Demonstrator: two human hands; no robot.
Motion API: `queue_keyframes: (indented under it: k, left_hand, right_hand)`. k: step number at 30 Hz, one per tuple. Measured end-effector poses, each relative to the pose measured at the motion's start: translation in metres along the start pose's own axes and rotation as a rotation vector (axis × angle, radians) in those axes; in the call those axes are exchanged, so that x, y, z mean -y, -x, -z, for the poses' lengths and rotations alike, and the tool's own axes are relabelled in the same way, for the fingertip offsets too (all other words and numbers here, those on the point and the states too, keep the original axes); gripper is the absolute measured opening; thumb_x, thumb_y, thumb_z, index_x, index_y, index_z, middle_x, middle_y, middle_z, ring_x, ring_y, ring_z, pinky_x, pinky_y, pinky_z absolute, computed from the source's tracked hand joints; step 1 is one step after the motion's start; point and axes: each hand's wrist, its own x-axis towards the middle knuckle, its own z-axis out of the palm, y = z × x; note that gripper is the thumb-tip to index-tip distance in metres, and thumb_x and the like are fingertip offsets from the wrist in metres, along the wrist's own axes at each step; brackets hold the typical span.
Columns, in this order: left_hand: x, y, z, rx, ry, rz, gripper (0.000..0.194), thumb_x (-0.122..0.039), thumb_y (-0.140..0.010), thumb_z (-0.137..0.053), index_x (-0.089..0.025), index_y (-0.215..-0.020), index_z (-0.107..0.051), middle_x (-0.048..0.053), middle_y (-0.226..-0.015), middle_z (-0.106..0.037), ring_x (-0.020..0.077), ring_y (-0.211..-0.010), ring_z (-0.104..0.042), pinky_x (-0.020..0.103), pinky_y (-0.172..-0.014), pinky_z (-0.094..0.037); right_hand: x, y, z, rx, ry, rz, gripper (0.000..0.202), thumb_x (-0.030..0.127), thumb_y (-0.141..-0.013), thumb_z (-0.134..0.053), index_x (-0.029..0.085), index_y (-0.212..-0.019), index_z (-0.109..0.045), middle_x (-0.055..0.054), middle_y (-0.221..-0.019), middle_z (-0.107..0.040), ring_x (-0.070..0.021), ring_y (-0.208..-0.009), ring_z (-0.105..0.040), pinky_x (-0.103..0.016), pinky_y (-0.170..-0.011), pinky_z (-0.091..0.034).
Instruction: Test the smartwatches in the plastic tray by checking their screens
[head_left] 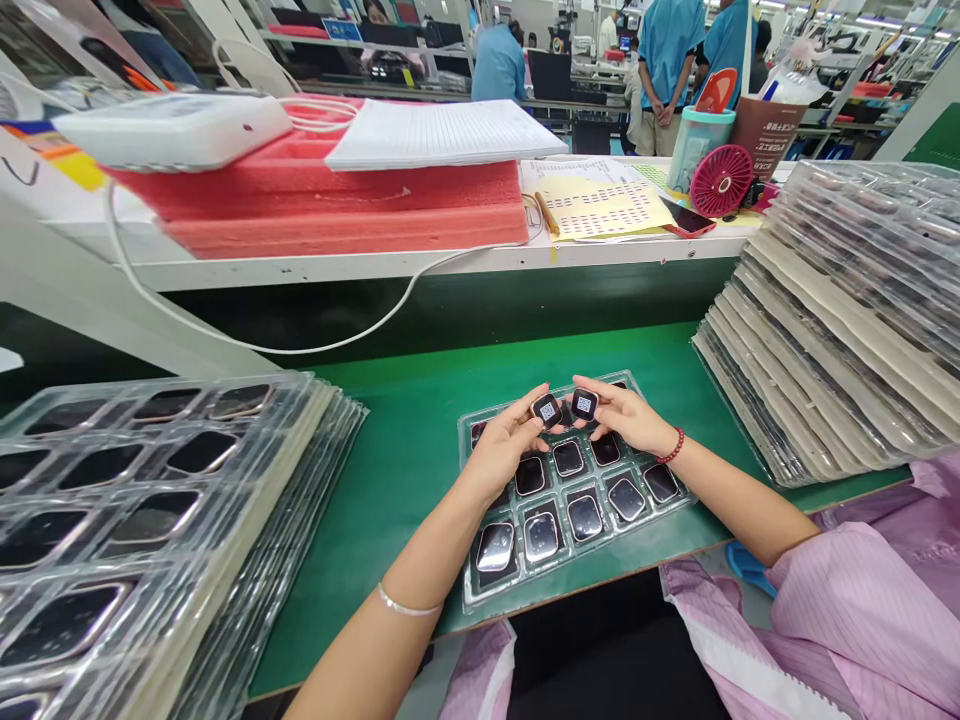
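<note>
My left hand (510,437) pinches a small square smartwatch body (547,409) whose dark face carries a QR code. In my right hand (628,416) is a second smartwatch body (584,403), also showing a QR code. Both are held side by side, slightly apart, above a clear plastic tray (480,597). Rows of dark-screened watch bodies sit in the tray's pockets, among them one at the near left (496,547). My hands hide part of the tray's far rows.
Stacked trays of watch bodies (172,470) stand at the left. A taller tray stack (840,360) rises at the right. Behind, a white shelf (450,262) bears red foam (337,205), papers (450,130), a white device (180,130) and a pink fan (721,181). A white cable (315,350) hangs down.
</note>
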Motion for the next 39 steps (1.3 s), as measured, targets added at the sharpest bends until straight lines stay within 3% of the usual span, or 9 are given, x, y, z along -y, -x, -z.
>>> queue_keyframes:
  k: [4, 8, 23, 35, 39]
  left_hand:
    - [0.004, -0.001, 0.003, 0.04, 0.01, -0.016, 0.068, -0.039, -0.075, -0.076, -0.021, -0.137, -0.053, 0.008, -0.107, -0.066, 0.0182, -0.08, -0.067, 0.024, -0.059, -0.05]
    - [0.007, -0.003, 0.004, 0.062, -0.014, -0.031, 0.068, -0.038, -0.071, -0.08, -0.022, -0.131, -0.055, 0.004, -0.096, -0.065, 0.014, -0.068, -0.064, 0.023, -0.056, -0.045]
    - [0.013, -0.005, 0.004, 0.138, -0.04, -0.013, 0.06, -0.039, -0.072, -0.079, -0.022, -0.123, -0.052, 0.003, -0.098, -0.064, 0.012, -0.069, -0.062, 0.026, -0.065, -0.048]
    - [0.013, -0.004, 0.001, 0.136, -0.008, -0.02, 0.055, -0.033, -0.071, -0.08, -0.02, -0.118, -0.054, 0.002, -0.097, -0.063, 0.0102, -0.066, -0.062, 0.026, -0.066, -0.051]
    - [0.015, -0.005, 0.001, 0.133, 0.007, -0.02, 0.055, -0.033, -0.07, -0.081, -0.019, -0.117, -0.055, 0.003, -0.097, -0.064, 0.0107, -0.067, -0.062, 0.026, -0.066, -0.052]
  right_hand:
    - [-0.003, -0.002, 0.003, 0.011, -0.089, -0.05, 0.059, 0.026, -0.077, -0.072, 0.021, -0.133, -0.054, -0.008, -0.118, -0.065, -0.0097, -0.07, -0.067, -0.021, -0.057, -0.059]
    - [-0.009, -0.004, 0.003, 0.005, -0.087, -0.05, 0.049, 0.029, -0.073, -0.077, 0.017, -0.118, -0.061, -0.007, -0.111, -0.066, -0.0037, -0.053, -0.055, -0.017, -0.047, -0.051]
    - [-0.014, -0.005, 0.0, 0.057, 0.016, 0.019, 0.04, 0.025, -0.075, -0.075, 0.016, -0.112, -0.064, -0.005, -0.105, -0.064, 0.0001, -0.05, -0.04, -0.014, -0.045, -0.033]
    - [-0.011, -0.003, 0.001, 0.07, 0.057, 0.041, 0.044, 0.026, -0.076, -0.074, 0.016, -0.117, -0.061, -0.005, -0.105, -0.064, 0.0001, -0.049, -0.04, -0.014, -0.044, -0.032]
    - [-0.008, -0.002, 0.0, 0.065, 0.084, 0.041, 0.044, 0.023, -0.076, -0.073, 0.016, -0.117, -0.061, -0.006, -0.108, -0.065, 0.0003, -0.048, -0.043, -0.014, -0.044, -0.038]
